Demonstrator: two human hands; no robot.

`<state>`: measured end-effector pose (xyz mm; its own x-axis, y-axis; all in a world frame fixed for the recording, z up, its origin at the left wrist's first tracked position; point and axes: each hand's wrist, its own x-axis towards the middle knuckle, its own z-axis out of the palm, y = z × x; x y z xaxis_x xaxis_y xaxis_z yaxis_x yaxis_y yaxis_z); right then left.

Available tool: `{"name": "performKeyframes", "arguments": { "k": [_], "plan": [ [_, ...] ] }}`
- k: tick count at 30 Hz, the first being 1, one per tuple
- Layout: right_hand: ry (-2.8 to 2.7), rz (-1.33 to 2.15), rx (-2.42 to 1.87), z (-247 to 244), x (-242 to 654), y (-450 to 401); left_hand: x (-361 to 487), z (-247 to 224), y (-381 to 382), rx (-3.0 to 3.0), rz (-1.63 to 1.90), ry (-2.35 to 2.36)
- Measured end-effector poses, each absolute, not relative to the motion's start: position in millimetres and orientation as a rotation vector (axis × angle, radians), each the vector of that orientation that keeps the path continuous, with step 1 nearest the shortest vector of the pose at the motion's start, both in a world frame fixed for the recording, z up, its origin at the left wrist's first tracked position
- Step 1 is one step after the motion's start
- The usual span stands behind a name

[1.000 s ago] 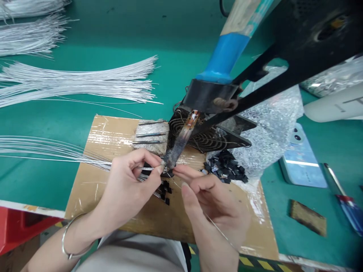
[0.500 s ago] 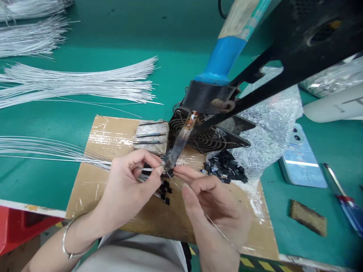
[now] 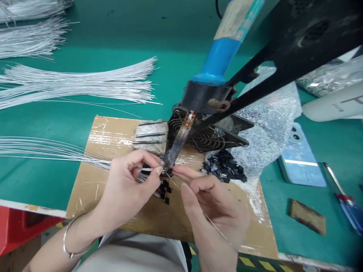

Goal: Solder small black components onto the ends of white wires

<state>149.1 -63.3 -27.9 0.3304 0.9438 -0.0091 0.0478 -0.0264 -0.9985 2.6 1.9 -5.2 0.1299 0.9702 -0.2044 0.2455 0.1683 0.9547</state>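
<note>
Over brown cardboard (image 3: 110,130) on a green table (image 3: 56,122), left hand (image 3: 129,189) with thumb and forefinger pinching a pale wire (image 3: 146,169) by the tip of a soldering iron (image 3: 177,147); right hand (image 3: 214,206) loosely grasping thin metallic wire (image 3: 217,229); black pieces (image 3: 225,166) heaped nearby.

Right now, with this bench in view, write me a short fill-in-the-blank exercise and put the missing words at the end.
A single thin wire crosses the ____ hand.
The bracelet circles the ____ wrist.
On the grey pad lie ____ metal rods.
The phone is light ____.

Missing words: right; left; three; blue.
</note>
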Motion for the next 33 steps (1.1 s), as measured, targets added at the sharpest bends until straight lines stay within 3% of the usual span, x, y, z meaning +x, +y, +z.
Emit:
{"name": "performKeyframes", "arguments": {
  "k": [33],
  "plan": [
    [-1.02, 0.906, -1.368, -32.3, 146.4, -62.7, 2.3, -5.9, 2.9, 1.326, 0.869, 1.342]
  ]
}}
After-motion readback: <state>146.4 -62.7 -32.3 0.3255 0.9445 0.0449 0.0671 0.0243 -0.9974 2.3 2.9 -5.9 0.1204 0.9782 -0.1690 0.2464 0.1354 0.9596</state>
